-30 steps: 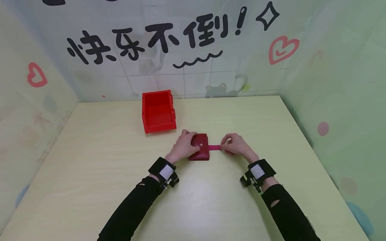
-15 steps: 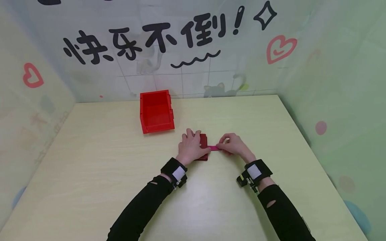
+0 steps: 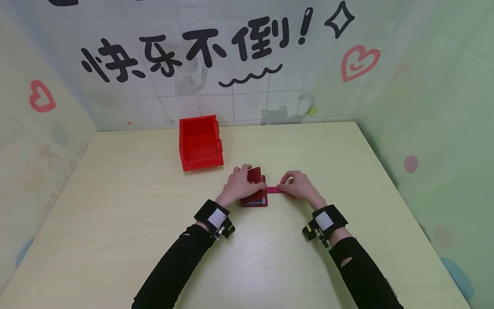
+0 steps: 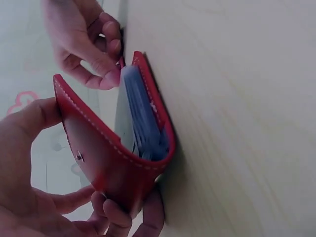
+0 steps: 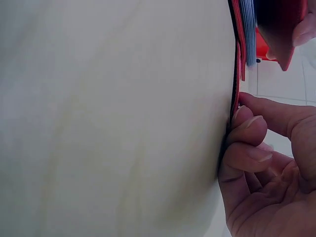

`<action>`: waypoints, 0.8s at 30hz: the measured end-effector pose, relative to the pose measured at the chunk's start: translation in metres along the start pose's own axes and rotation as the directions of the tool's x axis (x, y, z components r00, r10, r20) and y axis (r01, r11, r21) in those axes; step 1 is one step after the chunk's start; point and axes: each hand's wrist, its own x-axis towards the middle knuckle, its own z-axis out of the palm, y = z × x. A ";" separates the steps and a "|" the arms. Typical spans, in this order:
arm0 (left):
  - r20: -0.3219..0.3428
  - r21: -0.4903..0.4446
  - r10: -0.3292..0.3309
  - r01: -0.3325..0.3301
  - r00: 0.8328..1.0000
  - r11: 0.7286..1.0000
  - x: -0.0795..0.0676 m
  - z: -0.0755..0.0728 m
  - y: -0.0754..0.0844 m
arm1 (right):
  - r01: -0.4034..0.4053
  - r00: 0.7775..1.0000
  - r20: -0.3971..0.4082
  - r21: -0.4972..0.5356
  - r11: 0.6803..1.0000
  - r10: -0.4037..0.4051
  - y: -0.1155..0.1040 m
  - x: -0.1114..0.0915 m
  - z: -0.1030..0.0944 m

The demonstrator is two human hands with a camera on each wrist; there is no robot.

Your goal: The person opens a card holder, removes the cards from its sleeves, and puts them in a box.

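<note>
A small red leather card wallet (image 3: 255, 175) lies on the table with its front cover partly raised. White stitching runs along the cover's edge, and a metal snap stud sits on its outside. My left hand (image 3: 238, 185) holds this cover, thumb at the free edge and fingers around the spine side. Inside, a stack of bluish clear sleeves (image 4: 142, 111) shows in the left wrist view. From the wallet's right side a flat pink strap (image 3: 273, 189) extends along the tabletop. Thumb and fingertips of my right hand (image 3: 300, 186) pinch the strap's outer end.
A red plastic bin (image 3: 201, 143) stands behind and to the left of the wallet, near the table's back edge. Printed curtain-like walls (image 3: 247, 103) border the pale wooden table (image 3: 115, 206) at the back and both sides.
My left hand first shifted right over the wallet's edge, then drew back left, and the cover has lifted, baring the sleeves. My right hand keeps its pinch on the strap.
</note>
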 end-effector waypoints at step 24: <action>0.153 -0.490 -0.042 0.112 0.987 0.865 -0.028 -0.065 -0.047 | -0.005 1.000 -0.009 -0.017 1.000 0.005 -0.003 -0.002 0.002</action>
